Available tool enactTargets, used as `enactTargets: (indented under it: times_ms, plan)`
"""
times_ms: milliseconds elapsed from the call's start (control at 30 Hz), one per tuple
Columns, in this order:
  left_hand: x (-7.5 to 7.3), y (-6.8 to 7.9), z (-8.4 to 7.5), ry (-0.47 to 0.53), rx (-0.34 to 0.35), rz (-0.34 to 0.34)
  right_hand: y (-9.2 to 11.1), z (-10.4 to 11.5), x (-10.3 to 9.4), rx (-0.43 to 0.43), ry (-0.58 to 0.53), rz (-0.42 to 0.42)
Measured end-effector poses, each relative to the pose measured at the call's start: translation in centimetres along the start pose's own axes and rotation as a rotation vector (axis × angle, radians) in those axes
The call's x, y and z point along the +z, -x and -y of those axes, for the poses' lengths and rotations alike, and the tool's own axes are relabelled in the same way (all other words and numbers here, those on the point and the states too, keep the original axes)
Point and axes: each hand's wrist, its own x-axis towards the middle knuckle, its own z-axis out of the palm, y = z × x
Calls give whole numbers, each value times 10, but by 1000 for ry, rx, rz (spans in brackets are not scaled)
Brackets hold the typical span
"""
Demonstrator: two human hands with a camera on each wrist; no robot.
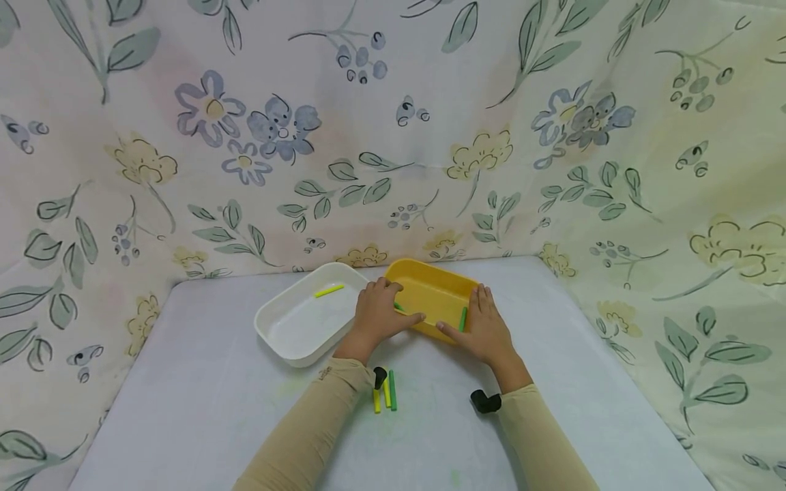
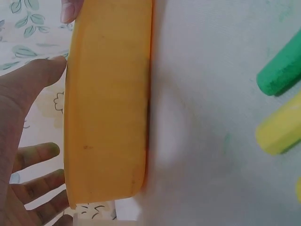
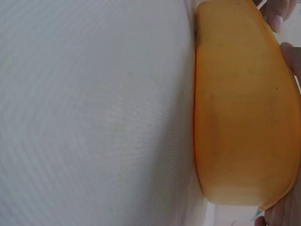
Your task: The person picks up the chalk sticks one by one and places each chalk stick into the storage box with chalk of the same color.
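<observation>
Left hand (image 1: 381, 312) and right hand (image 1: 489, 334), both loosely spread, touched the yellow tray (image 1: 430, 292) at nine and three o'clock. Even pressure seemed best for keeping green sticks (image 1: 463, 319) settled.

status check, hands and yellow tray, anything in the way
Left hand and right hand touching yellow tray. Green sticks inside. White tray close on left; nothing seen blocking.

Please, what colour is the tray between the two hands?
Orange-yellow; the tray shows best in the head view.
</observation>
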Motion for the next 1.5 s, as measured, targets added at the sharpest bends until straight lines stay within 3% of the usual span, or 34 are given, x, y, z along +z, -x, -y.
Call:
enactTargets:
  times_ms: [433, 733, 933, 1100, 1267, 1500]
  plan:
    - [-3, 14, 5, 80, 56, -1, 1, 0, -4, -7, -8, -4]
    - [-4, 32, 6, 177, 86, 4, 1, 0, -2, -2, -14, 0]
    - [-4, 44, 11, 153, 115, 41, 4, 1, -2, 4, -13, 7]
    - [-2, 54, 15, 141, 141, 30, 5, 1, -1, 1, -13, 0]
    - [-1, 67, 16, 191, 139, 20, 5, 2, 1, 3, -11, -5]
    - [1, 84, 20, 212, 121, 57, 3, 4, -1, 13, -6, 12]
